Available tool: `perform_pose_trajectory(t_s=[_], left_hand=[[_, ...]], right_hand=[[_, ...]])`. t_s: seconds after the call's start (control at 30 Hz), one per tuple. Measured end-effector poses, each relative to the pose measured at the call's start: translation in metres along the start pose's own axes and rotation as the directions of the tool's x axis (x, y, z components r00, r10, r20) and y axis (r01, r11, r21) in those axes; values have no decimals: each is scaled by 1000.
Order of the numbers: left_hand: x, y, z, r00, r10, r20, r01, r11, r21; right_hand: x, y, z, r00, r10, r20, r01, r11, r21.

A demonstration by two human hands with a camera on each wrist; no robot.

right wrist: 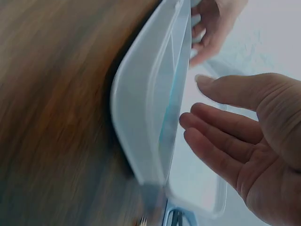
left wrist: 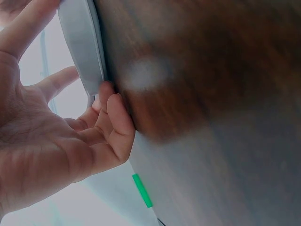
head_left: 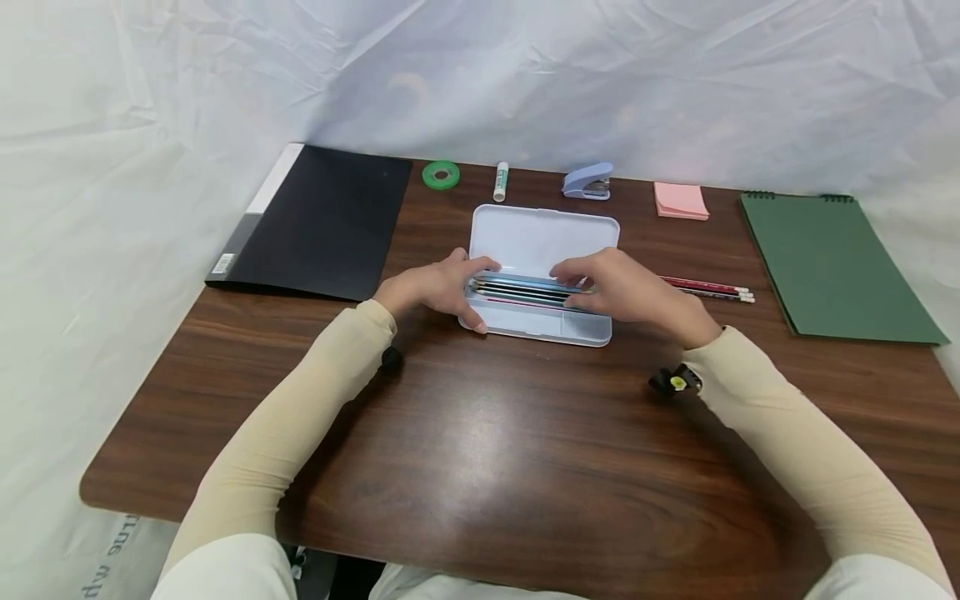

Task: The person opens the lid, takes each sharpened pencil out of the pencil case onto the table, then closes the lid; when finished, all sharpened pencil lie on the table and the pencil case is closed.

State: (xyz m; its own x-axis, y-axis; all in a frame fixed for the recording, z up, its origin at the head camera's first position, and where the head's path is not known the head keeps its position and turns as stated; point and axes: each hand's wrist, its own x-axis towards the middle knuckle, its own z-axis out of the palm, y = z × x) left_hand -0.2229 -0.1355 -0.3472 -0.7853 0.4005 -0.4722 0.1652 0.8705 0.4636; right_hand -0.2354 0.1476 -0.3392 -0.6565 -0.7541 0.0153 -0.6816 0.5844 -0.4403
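A white pencil case (head_left: 525, 325) lies on the table with its lid (head_left: 536, 237) raised on the far side. Several pencils (head_left: 517, 290) rest lengthwise in its tray. My left hand (head_left: 447, 287) grips the case's left end, thumb at the near edge and index finger by the hinge side. The left wrist view has the curled fingers (left wrist: 117, 127) against the case's end. Over the right part of the tray is my right hand (head_left: 618, 285), loosely bent. In the right wrist view its thumb (right wrist: 235, 90) and fingers stand apart, nothing visible between them.
Several red and black pencils (head_left: 708, 288) lie right of the case. Behind it are green tape (head_left: 441, 175), a glue stick (head_left: 501, 182), a stapler (head_left: 587, 181) and pink sticky notes (head_left: 680, 201). A black folder (head_left: 322, 221) lies left, a green spiral notebook (head_left: 836, 267) right.
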Motion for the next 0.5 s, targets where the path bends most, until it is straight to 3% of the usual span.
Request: perform_pose_trajectory(t_s=[0.27,0.5], left_hand=[[0,0,1,1000,3,6,-3,1000,-11],[1,0,0,1000,0,-1,0,1000,0]], right_hand=[[14,-14,10,999,-17,37,21,995,-102],[18,-20,15,1000,-23,18,25,990,-139]])
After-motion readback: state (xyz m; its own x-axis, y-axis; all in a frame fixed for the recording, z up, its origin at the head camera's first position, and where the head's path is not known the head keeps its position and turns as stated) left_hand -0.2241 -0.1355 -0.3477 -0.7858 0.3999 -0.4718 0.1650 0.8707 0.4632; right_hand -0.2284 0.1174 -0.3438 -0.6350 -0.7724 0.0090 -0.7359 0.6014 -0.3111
